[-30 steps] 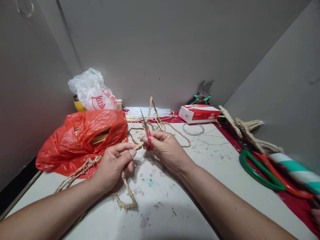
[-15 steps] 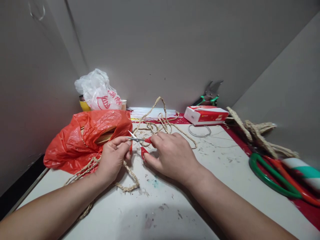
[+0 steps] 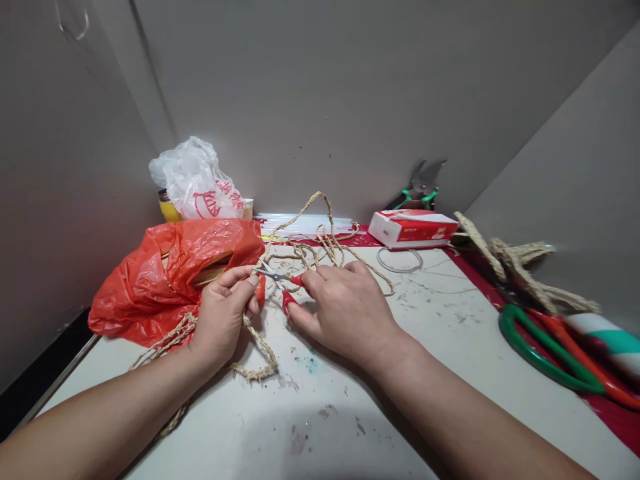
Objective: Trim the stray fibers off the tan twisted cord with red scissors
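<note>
Red-handled scissors (image 3: 277, 276) | right hand (image 3: 345, 310) gripping them | left hand (image 3: 223, 313) pinching braided rope (image 3: 255, 375) | white bag (image 3: 187, 170): red lettering, unreadable

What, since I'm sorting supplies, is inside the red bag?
Through an opening in the red bag, tan, wood-like pieces show. The plastic covers the rest, so whatever else it holds cannot be seen.

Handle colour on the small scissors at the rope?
Red: the scissors handles show best in the head view.
</note>
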Demonstrator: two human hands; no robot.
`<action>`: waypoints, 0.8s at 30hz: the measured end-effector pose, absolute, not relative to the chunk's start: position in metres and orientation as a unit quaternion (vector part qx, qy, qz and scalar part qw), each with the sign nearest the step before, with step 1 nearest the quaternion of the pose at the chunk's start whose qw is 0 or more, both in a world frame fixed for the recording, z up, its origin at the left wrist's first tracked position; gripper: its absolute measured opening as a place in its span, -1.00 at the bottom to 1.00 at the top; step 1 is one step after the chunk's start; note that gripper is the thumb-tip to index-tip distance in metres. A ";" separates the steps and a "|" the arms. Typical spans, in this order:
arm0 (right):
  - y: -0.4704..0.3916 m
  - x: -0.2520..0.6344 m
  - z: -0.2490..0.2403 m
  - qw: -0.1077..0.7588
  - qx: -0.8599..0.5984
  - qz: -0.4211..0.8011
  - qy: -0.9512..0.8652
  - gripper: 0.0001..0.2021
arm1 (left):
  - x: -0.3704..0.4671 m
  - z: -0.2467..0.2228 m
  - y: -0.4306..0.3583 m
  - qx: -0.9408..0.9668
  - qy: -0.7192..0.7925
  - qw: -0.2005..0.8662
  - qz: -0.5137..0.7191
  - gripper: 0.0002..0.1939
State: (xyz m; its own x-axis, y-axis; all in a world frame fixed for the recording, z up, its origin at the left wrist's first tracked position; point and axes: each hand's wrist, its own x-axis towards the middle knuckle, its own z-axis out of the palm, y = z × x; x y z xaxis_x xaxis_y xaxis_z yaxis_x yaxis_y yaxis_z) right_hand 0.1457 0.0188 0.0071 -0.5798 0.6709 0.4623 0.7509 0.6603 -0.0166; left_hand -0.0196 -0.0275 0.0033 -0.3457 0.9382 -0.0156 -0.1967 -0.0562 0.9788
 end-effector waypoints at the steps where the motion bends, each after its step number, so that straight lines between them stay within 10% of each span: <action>1: 0.019 0.146 0.006 0.221 -0.399 -0.089 -0.885 -0.70 | -0.019 0.004 -0.027 0.353 0.520 0.449 0.635 -0.77; 24: 0.023 0.146 0.001 0.225 -0.383 -0.076 -0.892 -0.74 | -0.021 -0.002 -0.028 0.369 0.509 0.450 0.634 -0.79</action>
